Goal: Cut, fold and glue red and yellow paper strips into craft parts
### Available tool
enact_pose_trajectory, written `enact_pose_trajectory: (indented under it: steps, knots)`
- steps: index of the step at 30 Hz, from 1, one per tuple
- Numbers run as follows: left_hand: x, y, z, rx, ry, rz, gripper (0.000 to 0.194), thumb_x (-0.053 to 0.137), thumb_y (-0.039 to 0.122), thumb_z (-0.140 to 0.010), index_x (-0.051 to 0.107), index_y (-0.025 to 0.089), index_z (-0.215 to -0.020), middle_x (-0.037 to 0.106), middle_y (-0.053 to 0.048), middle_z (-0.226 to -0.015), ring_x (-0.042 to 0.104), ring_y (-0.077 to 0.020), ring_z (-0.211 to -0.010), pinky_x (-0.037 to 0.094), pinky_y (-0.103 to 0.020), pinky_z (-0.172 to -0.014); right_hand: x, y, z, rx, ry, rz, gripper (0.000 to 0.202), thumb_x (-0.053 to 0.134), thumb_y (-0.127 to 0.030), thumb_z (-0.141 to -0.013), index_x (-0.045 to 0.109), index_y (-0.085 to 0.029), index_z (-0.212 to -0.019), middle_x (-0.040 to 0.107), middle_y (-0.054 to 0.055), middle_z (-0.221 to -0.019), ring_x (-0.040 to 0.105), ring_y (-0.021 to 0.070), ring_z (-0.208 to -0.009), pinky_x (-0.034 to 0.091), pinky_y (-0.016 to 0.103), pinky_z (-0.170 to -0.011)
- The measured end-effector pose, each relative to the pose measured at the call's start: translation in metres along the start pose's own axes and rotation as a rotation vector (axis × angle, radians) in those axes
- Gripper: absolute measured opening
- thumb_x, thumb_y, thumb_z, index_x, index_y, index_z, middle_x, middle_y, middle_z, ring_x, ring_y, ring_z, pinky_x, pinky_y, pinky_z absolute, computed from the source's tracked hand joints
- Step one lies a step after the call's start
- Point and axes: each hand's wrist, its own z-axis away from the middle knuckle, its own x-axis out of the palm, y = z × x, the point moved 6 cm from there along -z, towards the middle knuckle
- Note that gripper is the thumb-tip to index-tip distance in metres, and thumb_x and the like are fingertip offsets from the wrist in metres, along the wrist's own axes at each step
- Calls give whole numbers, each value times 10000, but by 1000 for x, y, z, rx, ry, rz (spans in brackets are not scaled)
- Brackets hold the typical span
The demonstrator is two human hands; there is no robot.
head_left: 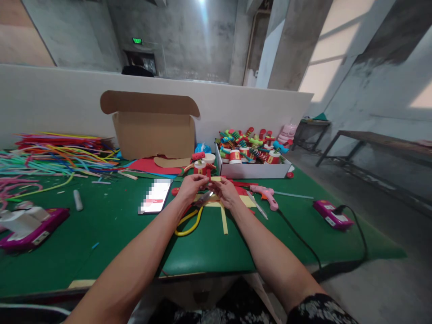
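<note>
My left hand (193, 188) and my right hand (225, 192) meet at the middle of the table, fingertips pinched close together. A short yellow paper piece (216, 178) shows at the right fingertips. Whatever the left fingers pinch is too small to make out. Below the hands lie scissors (189, 228) with yellow handles and a yellow paper strip (224, 221). Just behind them stands a small figure (200, 167) with a red-and-white cup body and coiled arms. Red paper and more yellow paper lie partly hidden under my hands.
A pink glue gun (269, 196) and a pen-like tool (258, 206) lie to the right, near a purple power strip (332, 215). Behind stands a white box (253, 170) of similar figures. Leftward are a phone (157, 197), a cardboard box (153, 135) and colourful pipe cleaners (64, 153).
</note>
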Motion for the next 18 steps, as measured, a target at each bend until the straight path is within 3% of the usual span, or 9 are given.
enact_pose_trajectory:
  steps: [18]
  knots:
    - [0, 2, 2, 39, 67, -107, 179, 736, 251, -521, 650, 136, -627, 592, 0, -550, 475, -87, -487, 396, -225, -499, 0, -3, 2, -30, 3, 70, 297, 804, -295, -494, 622, -161, -687, 639, -29, -640, 606, 90, -597, 521, 267, -725]
